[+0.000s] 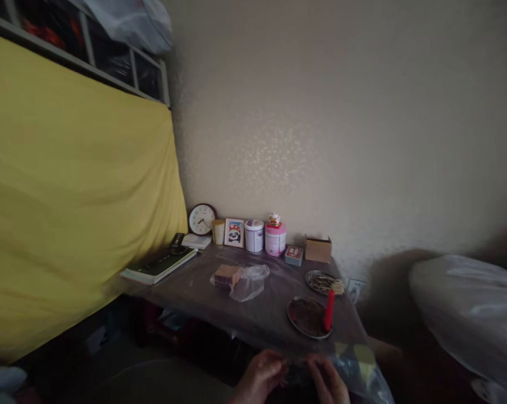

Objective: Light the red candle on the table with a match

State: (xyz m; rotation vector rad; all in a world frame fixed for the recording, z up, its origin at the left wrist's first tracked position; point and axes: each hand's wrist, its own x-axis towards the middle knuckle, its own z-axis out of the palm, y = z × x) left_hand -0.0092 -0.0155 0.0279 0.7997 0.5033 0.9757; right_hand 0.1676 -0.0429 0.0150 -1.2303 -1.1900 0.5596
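Clear plastic sheet draped over dark worktop, near edge hanging down at bottom centre of frame. Left hand and right hand both low at bottom centre, close together, on that hanging edge of sheet. Fingers of left curled toward the plastic, look pinched on it; right-hand fingers bent the same way, contact likely but dim and blurred, cannot tell firmly. Sheet runs up and away from the hands, toward centre of frame; its near edge lies left-to-right across both hands, so neither hand clearly nearer, both at it.

On worktop, under or on the plastic: round dark dish with red stick-like thing leaning on its right rim, just above right hand. Second dish with pale sticks further up right. Small brown block half in crumpled clear bag, centre. Back row along wall: clock, framed picture, white tin, pink tin with small figure on top, cardboard box. Book with remote at left edge. Yellow cloth filling left of frame.
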